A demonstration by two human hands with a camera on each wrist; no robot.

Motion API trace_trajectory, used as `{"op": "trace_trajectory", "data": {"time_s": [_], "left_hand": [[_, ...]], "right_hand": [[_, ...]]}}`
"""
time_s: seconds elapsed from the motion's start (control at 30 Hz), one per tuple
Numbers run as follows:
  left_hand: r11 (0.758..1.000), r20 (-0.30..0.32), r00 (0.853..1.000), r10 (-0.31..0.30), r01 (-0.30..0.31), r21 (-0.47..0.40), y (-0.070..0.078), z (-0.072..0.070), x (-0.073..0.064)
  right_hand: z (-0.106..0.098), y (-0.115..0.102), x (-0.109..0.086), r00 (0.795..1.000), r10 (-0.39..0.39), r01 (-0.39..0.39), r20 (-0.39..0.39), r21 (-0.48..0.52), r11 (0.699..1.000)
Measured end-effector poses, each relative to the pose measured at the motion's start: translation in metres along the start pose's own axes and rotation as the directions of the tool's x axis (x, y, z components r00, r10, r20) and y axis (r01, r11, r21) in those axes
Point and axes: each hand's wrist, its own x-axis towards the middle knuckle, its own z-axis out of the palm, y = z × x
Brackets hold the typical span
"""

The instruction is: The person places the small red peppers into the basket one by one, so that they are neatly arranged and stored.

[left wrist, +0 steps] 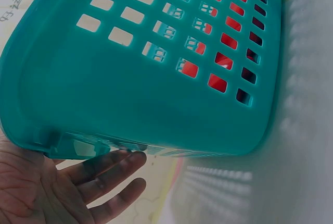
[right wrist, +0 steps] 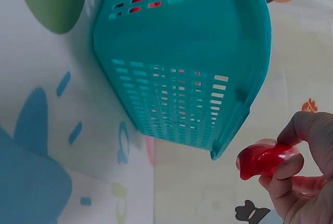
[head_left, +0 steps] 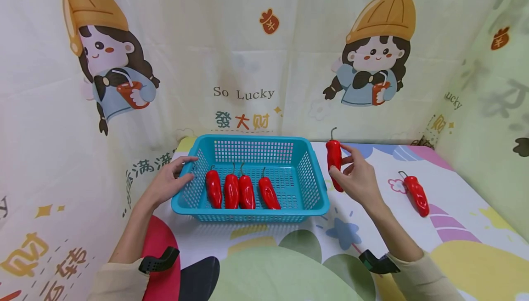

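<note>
A blue-green plastic basket with mesh sides stands on the patterned cloth. My left hand holds its left end, thumb and forefinger at the rim. In the left wrist view, the other fingers lie loosely along the outside; the thumb is hidden. To the right of the basket, my right hand pinches a glossy red chili pepper between thumb and fingers, its stem pointing up. The right wrist view shows the held pepper apart from the basket wall. Several red peppers lie side by side inside the basket.
Another red chili pepper lies on the cloth at the right, beyond my right hand. Printed cloth walls rise behind the basket and at both sides. A dark band sits on my left wrist, another on my right.
</note>
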Motion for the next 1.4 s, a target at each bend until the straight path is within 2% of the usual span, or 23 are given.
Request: {"op": "trace_trajectory", "data": {"time_s": [0.67,1.07,1.4], "left_hand": [[1.0,0.003,1.0,0.012,-0.012,0.002,-0.002,-0.001,0.0],[1.0,0.007,1.0,0.015,-0.015,-0.004,-0.003,-0.001,0.0],[1.0,0.01,1.0,0.024,-0.024,-0.008,-0.004,-0.001,0.002]], "right_hand": [[0.019,-0.025,0.004,0.998,-0.063,0.064,-0.014,0.051,0.997],[0.036,-0.038,0.003,0.996,-0.08,0.076,0.05,0.078,0.994],[0.052,-0.045,0.001,0.984,-0.074,0.059,0.163,0.089,0.994]]}}
